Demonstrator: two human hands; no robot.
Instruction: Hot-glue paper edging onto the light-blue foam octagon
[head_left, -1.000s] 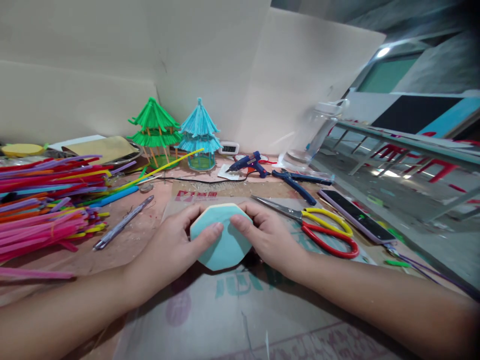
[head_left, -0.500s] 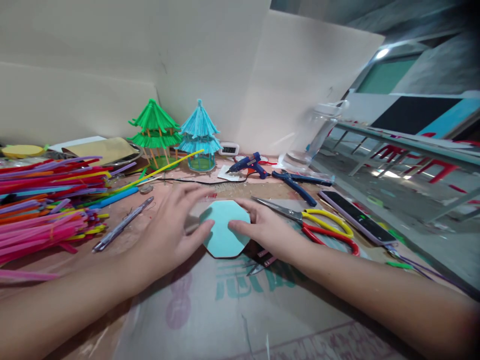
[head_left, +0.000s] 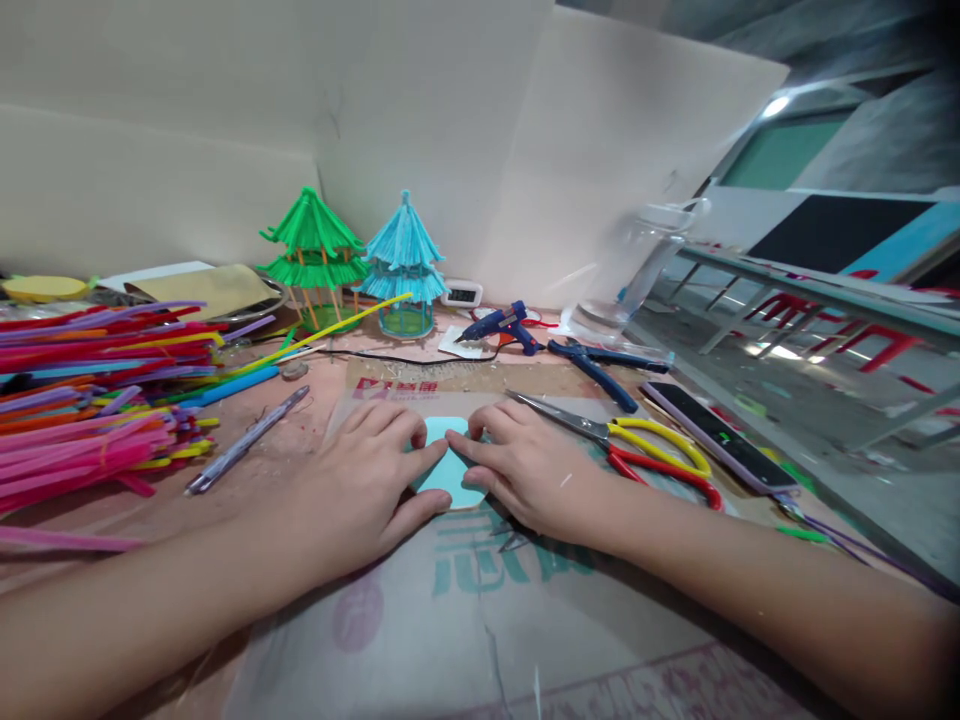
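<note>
The left hand [head_left: 360,480] and the right hand [head_left: 525,470] lie flat with fingers spread, palms down on a light blue flat foam piece [head_left: 448,470]; their forefingers meet over its middle, so only a strip of it shows between them. The piece rests on a printed plastic sheet [head_left: 480,610] covering the pinkish tabletop [head_left: 285,450]. Something dark pokes out under the right hand, probably a small tool. Just right of that hand lie scissors with yellow and red handles [head_left: 645,455], then a dark phone [head_left: 712,430]. Farther back are blue pliers [head_left: 592,365] and a blue glue gun [head_left: 499,328]. A heap of coloured straws [head_left: 90,400] fills the left side. Green [head_left: 311,255] and blue [head_left: 403,262] straw pavilions stand before white wall boards [head_left: 450,120].
</note>
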